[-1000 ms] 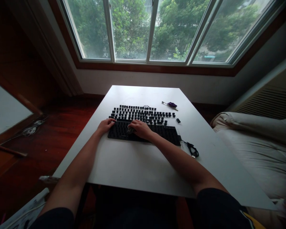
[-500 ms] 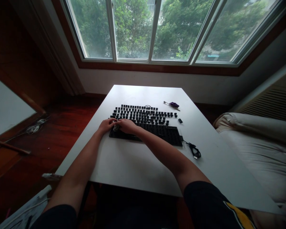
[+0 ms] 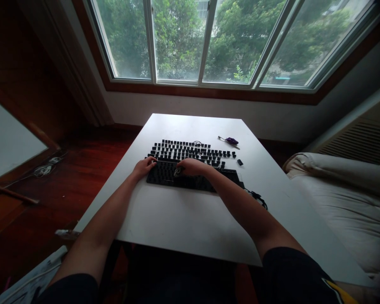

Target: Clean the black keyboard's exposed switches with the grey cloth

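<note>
A black keyboard base (image 3: 164,176) with its keycaps off lies on the white table. My left hand (image 3: 143,166) grips its upper left corner, fingers curled at the edge. Over the middle of the base, my right hand (image 3: 193,166) is closed on a small greyish-white wad (image 3: 178,171), perhaps a crumpled cloth; its kind is too small to make out. The wad appears to touch the base. Behind the base, loose black keycaps (image 3: 177,148) stand in rows. My right forearm covers part of the base's right side.
A black coiled cable (image 3: 256,196) lies right of the base, partly behind my forearm. Farther back are a purple-and-black item (image 3: 232,140) and a thin stick-like tool (image 3: 221,138). One larger black keycap (image 3: 240,162) lies apart. A cream-coloured sofa (image 3: 329,190) stands at the right.
My right hand has moved right with the greyish wad, from the base's left end to its middle. My left hand stays at the left corner, now apart from the right.
</note>
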### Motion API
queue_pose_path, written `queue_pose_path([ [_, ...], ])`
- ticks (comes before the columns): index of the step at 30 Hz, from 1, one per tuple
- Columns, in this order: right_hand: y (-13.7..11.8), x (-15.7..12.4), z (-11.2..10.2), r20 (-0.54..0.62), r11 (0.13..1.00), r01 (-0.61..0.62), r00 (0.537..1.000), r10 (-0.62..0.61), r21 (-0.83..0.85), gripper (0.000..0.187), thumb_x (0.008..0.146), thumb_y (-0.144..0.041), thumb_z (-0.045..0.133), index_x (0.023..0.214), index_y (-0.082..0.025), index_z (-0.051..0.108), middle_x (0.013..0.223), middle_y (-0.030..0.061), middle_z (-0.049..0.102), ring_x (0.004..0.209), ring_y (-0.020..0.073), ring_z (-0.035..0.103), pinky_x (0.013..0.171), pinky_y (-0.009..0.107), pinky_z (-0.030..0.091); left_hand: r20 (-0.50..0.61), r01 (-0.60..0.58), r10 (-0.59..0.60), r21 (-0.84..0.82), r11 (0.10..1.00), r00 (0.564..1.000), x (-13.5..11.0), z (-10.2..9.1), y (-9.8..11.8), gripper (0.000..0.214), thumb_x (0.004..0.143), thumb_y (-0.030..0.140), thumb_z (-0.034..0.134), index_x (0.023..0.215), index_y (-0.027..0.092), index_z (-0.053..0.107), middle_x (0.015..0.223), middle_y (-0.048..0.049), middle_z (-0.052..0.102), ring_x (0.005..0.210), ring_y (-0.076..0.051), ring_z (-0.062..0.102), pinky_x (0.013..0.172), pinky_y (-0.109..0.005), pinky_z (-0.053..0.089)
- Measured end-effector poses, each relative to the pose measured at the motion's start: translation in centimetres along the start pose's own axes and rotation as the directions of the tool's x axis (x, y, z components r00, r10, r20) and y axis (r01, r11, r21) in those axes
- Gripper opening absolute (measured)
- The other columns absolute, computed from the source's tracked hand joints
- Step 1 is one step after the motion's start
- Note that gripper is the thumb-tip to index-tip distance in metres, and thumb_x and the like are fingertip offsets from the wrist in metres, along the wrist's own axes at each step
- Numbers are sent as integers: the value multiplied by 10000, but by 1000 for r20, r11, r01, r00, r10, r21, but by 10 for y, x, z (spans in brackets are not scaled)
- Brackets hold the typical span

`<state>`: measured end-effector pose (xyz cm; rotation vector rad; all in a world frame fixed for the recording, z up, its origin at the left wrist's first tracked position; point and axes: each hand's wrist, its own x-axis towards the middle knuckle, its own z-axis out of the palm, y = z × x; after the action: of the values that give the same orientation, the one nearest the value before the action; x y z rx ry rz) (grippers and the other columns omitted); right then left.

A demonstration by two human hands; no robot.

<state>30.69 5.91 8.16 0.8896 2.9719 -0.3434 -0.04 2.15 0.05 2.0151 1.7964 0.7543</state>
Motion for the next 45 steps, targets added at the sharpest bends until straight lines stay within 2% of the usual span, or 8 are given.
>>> queue_pose_path([
  [5,-9,7,5,-70,1000,-19,997,17,-19,298,843,-207,664,1122,-241,763,1104,45,765,1015,223,689,802,257,454,-21,-7,7,3,1000,1000,0,3,-4,325,943,455,524,1161,270,679,737,16,620,687,-182,581,653,-297,377],
  [11,-50,38,18,-161,999,-37,986,35,-8,288,891,-212,608,1160,-208,712,1182,86,715,1068,237,674,831,277,475,1,-16,16,7,1000,1000,1,3,-6,335,947,462,503,1172,266,657,726,20,614,678,-186,586,654,-297,384],
  [16,-85,64,31,-261,998,46,965,-31,51,287,938,-204,566,1196,-192,693,1238,90,692,1135,239,647,904,285,483,48,-21,21,-11,1000,999,1,-4,-5,344,904,414,537,1186,261,662,776,4,663,727,-206,602,660,-297,402],
  [20,-91,63,33,-235,998,39,972,-24,56,296,942,-230,578,1216,-208,688,1231,77,699,1109,235,656,866,272,487,37,-30,30,-22,999,999,1,-5,-5,351,901,419,540,1179,249,669,756,10,646,714,-195,588,669,-294,412],
  [25,-59,27,22,-123,999,-41,992,40,-3,222,918,-264,628,1114,-218,724,1136,81,725,1003,236,692,780,262,473,14,-35,36,-26,999,999,3,0,-6,367,931,467,512,1187,257,669,723,18,605,677,-180,563,651,-288,402],
  [30,-9,-35,14,-82,992,-127,988,128,19,261,871,-229,686,1127,-235,737,1130,66,747,1036,238,689,804,261,466,-4,-20,20,-22,1000,1000,3,4,-7,369,928,483,522,1178,259,677,715,20,598,673,-179,563,647,-290,386],
  [37,50,-118,6,8,939,-326,945,327,106,294,838,-219,681,1118,-240,769,1045,39,783,904,214,703,715,237,461,10,-24,24,-3,1000,1000,6,7,-8,372,929,482,521,1193,265,670,746,16,627,684,-180,574,646,-290,388],
  [45,90,-163,-2,76,870,-465,885,459,164,255,814,-233,669,1038,-231,790,939,46,776,802,208,688,680,258,458,15,-17,17,8,1000,1000,6,7,-6,372,936,479,509,1200,268,664,749,16,631,690,-184,583,661,-291,401],
])
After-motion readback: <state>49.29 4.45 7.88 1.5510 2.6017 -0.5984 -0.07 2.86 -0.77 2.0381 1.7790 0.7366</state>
